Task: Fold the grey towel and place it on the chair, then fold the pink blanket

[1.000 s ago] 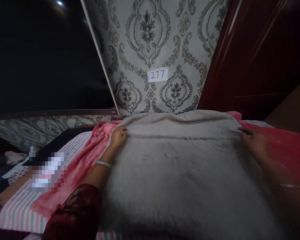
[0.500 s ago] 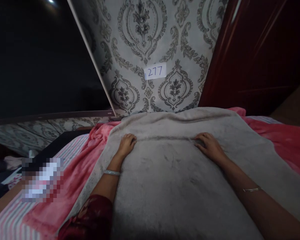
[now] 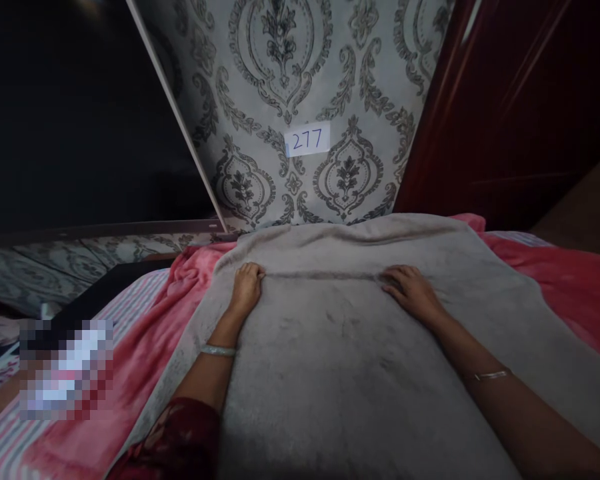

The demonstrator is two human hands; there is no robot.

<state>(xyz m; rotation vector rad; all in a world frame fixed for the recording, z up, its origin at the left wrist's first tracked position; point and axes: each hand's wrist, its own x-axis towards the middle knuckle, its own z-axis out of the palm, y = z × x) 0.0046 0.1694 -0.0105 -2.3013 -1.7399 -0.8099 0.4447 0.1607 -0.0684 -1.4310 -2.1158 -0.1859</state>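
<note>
A grey plush blanket point(image 3: 340, 347) lies spread over a pink blanket point(image 3: 145, 347) on the bed. My left hand point(image 3: 247, 285) rests palm down on the grey blanket near its left side, fingers together on a crease line. My right hand point(image 3: 411, 291) lies flat on the same crease, further right, fingers slightly spread. Neither hand holds anything. Both wrists wear bangles, and a dark red sleeve covers my left upper arm.
Behind the bed is a wall with grey damask wallpaper and a paper label "277" point(image 3: 307, 139). A dark red wardrobe point(image 3: 520, 107) stands at the right. A striped sheet point(image 3: 145, 293) and a blurred-out item point(image 3: 65, 370) lie at the left.
My right hand has moved in from the blanket's far right edge to the middle crease. My left hand shifted slightly along the crease. The view has tilted down a little.
</note>
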